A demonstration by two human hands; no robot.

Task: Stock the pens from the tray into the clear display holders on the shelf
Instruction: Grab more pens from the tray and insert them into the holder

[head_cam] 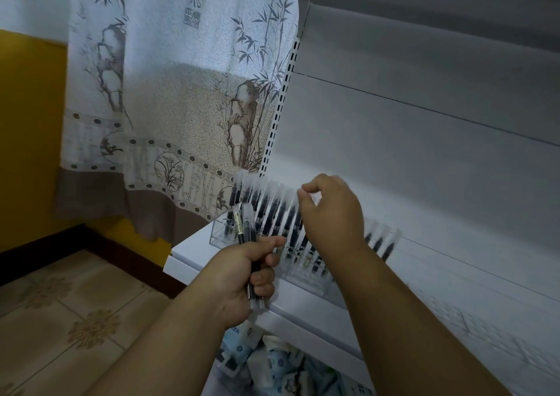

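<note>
The left hand (242, 274) is gripping a small bundle of black-barrelled pens with frosted clear caps (247, 229), caps upward, long axes near vertical. The right hand (331, 210), nearer the row, is hovering over the clear acrylic display holders (221, 232) on the white metal shelf (303, 304); its fingers (306, 195) are curling in a narrow pinch at a cap top, though blur is hiding whether a pen is held. Stocked pens (272, 210) are standing upright, crowding the row. Below, packaged goods (272, 365) are lying in a bin; a bamboo-print curtain (166, 92) is hanging at left.
</note>
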